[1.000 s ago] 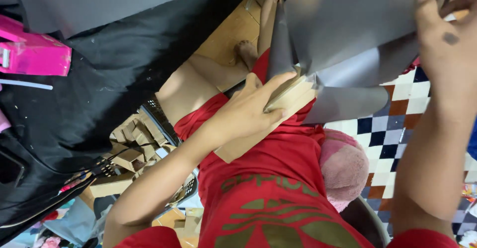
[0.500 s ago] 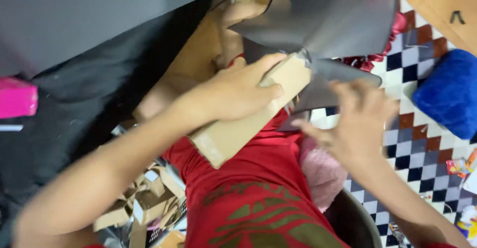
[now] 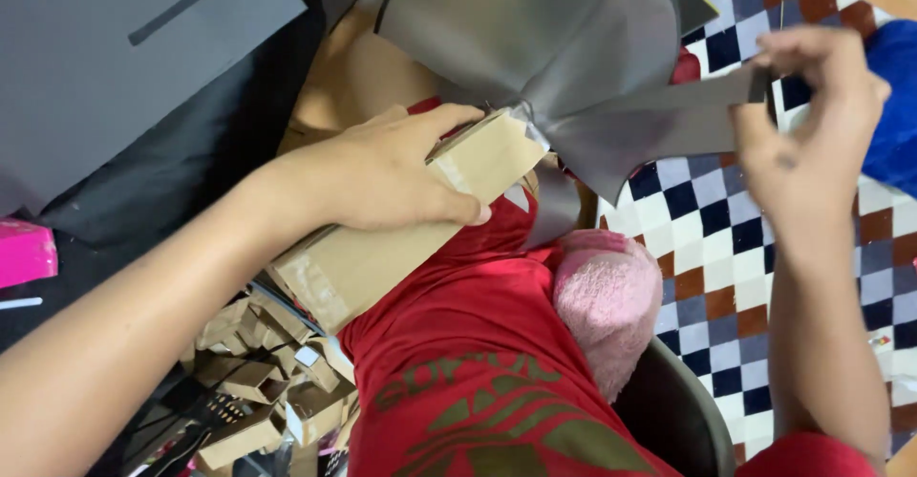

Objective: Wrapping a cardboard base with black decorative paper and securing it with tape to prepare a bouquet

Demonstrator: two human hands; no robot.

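Soft, even indoor light, weak shadows, no harsh glare; mild motion blur softens the near edges.

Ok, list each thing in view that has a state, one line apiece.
left hand: clamped over the cardboard block
cardboard block: taped, tilted across the lap, held
right hand: pinching a sheet tip
grey sheets: fanned out from the block's end, one pulled taut
pink cloth: bunched on the lap
cardboard scraps: piled loose

A long brown cardboard box (image 3: 401, 238), taped at its seams, lies slanted across the lap, its upper end raised. Dark grey paper blades (image 3: 564, 47) fan out from that end like petals; one narrow blade (image 3: 659, 119) stretches out to the right.
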